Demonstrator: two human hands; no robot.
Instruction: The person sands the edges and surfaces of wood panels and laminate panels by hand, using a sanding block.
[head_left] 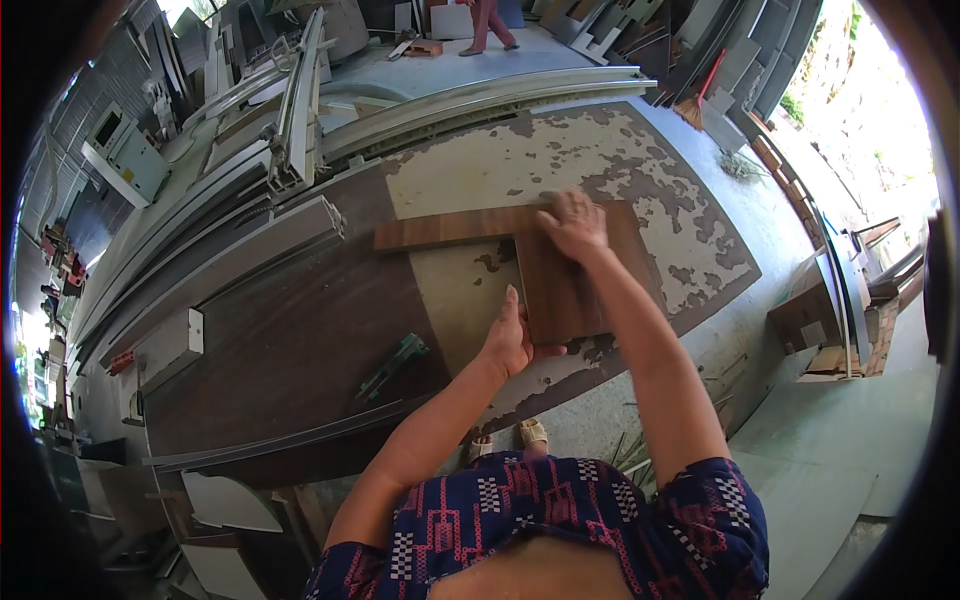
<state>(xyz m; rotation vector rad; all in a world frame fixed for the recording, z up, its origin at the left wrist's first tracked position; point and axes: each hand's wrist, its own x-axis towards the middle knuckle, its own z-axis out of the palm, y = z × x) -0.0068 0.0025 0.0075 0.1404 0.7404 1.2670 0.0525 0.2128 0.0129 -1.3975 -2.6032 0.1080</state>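
Observation:
A brown wood-grain panel (565,290) lies over the worn table top. A long, narrow wood-grain strip (450,230) runs left from the panel's far end. My left hand (510,338) grips the panel's near left corner, thumb up along the side edge and fingers reaching beneath the near edge. My right hand (577,228) lies over the far part of the panel, where the strip meets it, fingers spread toward the far edge. A green tool (392,367) rests on the dark part of the table, left of my left hand.
The table (300,330) has a dark left side and a peeling pale right side. Long metal profiles (480,100) line its far edge, with more stacked at left. A broom (697,100) leans at back right; a cardboard box (808,308) stands at right. Someone's legs (487,25) show far back.

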